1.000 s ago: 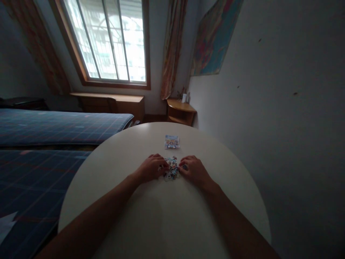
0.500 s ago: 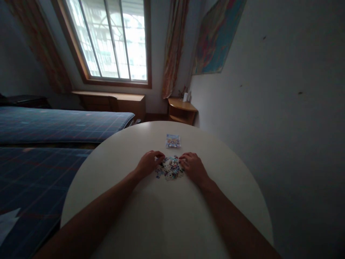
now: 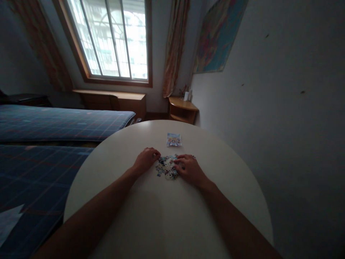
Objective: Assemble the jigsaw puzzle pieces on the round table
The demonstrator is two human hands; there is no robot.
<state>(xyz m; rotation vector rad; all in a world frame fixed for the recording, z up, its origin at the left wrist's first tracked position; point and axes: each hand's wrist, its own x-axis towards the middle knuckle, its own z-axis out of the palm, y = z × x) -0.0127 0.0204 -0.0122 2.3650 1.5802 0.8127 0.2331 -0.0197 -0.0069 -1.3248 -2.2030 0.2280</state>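
Note:
A small heap of colourful jigsaw pieces (image 3: 165, 167) lies near the middle of a round white table (image 3: 161, 216). My left hand (image 3: 145, 160) rests at the heap's left edge, fingers curled with the tips touching the pieces. My right hand (image 3: 188, 167) lies palm down over the heap's right side, fingers spread flat on the pieces. A small printed picture card (image 3: 173, 140) sits on the table just beyond the heap, touched by neither hand.
A bed with a blue plaid cover (image 3: 54, 126) runs along the left, close to the table's edge. A grey wall (image 3: 283, 108) stands to the right. A wooden corner shelf (image 3: 183, 109) and a barred window (image 3: 113, 39) are at the back.
The heap has been spread out flatter. My right hand has slid left onto the pieces, and my left hand has drawn back a little to the left.

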